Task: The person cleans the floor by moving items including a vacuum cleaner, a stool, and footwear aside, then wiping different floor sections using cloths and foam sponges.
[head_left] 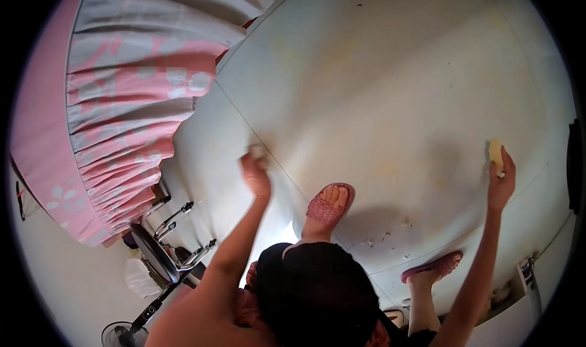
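Out to the right, my right hand [502,185] has its fingers closed on a pale yellow piece [496,155], held just above the tiled floor [390,102]. On the left side, my left hand [255,173] is blurred and closed round a small whitish object [257,153], too smeared to identify. That hand is over the floor beside a tile seam, in front of my sandalled foot [331,204]. Small pale crumbs [367,242] lie on the floor between my two feet.
A bed with a pink and grey ruffled skirt [131,115] fills the left. Below it stand a round black seat with chrome legs [154,253], a white bag [141,278] and a fan [124,333]. A white open container [510,310] is at lower right.
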Demonstrator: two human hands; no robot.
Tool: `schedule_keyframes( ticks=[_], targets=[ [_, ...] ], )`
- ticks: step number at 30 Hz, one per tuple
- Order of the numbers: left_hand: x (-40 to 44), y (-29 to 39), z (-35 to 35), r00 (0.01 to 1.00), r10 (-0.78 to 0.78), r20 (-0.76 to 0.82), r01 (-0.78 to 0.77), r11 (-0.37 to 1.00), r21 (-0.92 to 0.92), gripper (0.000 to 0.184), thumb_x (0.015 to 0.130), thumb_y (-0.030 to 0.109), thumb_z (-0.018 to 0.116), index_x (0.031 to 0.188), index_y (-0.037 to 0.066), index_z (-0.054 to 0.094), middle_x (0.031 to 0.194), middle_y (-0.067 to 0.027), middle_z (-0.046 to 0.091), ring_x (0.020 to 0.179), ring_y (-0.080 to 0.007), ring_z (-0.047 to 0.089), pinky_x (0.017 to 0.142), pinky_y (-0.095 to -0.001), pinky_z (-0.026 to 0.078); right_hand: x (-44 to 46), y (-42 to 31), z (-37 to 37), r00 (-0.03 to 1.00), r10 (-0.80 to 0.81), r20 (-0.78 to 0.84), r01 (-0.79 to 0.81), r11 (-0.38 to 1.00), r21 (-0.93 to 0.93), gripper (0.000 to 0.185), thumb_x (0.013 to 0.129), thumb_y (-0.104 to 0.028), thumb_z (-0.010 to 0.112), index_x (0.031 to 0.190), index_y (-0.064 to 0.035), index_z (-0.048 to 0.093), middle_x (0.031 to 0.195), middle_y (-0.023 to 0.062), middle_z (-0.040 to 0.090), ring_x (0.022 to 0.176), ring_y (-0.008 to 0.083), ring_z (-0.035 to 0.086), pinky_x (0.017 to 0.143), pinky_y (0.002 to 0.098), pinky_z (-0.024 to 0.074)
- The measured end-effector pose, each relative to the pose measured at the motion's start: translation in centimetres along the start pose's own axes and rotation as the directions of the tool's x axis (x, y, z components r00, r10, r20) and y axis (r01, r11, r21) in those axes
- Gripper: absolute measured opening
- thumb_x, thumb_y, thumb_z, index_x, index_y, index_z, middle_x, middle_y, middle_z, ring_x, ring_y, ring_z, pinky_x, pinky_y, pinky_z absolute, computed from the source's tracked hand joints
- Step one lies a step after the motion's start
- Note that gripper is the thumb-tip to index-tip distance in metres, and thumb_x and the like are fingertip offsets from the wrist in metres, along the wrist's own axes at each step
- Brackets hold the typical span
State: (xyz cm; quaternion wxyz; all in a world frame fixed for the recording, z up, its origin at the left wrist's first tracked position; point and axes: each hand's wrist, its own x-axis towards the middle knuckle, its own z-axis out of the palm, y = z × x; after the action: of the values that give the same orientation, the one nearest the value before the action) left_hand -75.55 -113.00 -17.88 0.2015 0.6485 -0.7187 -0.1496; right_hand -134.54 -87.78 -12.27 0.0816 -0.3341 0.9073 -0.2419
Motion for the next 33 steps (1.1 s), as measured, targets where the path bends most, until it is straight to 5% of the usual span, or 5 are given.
schedule_keyframes(
  ticks=[7,15,28,31,33],
  targets=[
    [-6.5,26.9,6.4,0.19,0.444,0.876,0.32,0.815,-0.482,0.04,0.092,0.019,0.056,0.13,0.007,0.055,0.121,-0.0179,0.056,0.11,-0.0372,0.059,0.096,-0.043,0.048,-3.7,-12.1,7.0,0.99,0.1,-0.096,-0.075,0.968,0.24,0.043,0.091,-0.009,0.068,0.134,-0.0119,0.062,0.131,0.0075,0.062,0.113,0.0197,0.06,0.09,0.0314,0.0505],
    [2.9,5.3,0.9,0.985,0.163,0.057,-0.142,0.954,-0.265,0.036,0.091,0.001,0.054,0.127,0.003,0.055,0.122,-0.0145,0.056,0.098,-0.0289,0.06,0.08,-0.036,0.052,-6.3,-17.2,12.0,1.0,0.021,0.018,-0.024,0.987,0.158,0.047,0.092,-0.014,0.066,0.139,-0.0182,0.06,0.146,0.0128,0.048,0.122,0.0255,0.055,0.089,0.0348,0.0519],
    [6.2,4.6,-1.8,0.882,0.446,0.152,-0.451,0.892,0.004,0.045,0.077,-0.004,0.06,0.12,0.009,0.062,0.111,-0.0081,0.064,0.107,-0.0275,0.06,0.097,-0.0431,0.044,-8.2,-20.6,13.6,0.995,-0.064,-0.073,0.054,0.99,-0.131,0.053,0.088,-0.024,0.071,0.139,-0.0235,0.059,0.149,0.0183,0.042,0.12,0.0333,0.049,0.098,0.0419,0.0443],
    [12.1,-8.9,-2.0,0.921,-0.123,-0.37,0.022,0.964,-0.264,0.03,0.091,0.02,0.064,0.113,0.0,0.06,0.11,-0.0182,0.062,0.099,-0.0341,0.056,0.089,-0.046,0.044,-8.2,-20.5,13.5,0.999,0.02,-0.042,-0.025,0.993,-0.117,0.053,0.088,-0.023,0.072,0.139,-0.0253,0.059,0.148,0.017,0.043,0.115,0.0302,0.05,0.096,0.0407,0.0451],
    [16.7,-14.5,-5.0,0.892,-0.018,-0.451,0.257,0.842,0.475,0.035,0.088,0.022,0.071,0.111,-0.003,0.062,0.111,-0.0233,0.062,0.097,-0.0376,0.056,0.088,-0.0437,0.046,-8.0,-20.6,13.7,0.996,0.084,-0.014,-0.085,0.991,-0.107,0.052,0.088,-0.021,0.071,0.139,-0.0261,0.059,0.147,0.0159,0.043,0.111,0.0276,0.05,0.095,0.0397,0.0456]
  ],
)
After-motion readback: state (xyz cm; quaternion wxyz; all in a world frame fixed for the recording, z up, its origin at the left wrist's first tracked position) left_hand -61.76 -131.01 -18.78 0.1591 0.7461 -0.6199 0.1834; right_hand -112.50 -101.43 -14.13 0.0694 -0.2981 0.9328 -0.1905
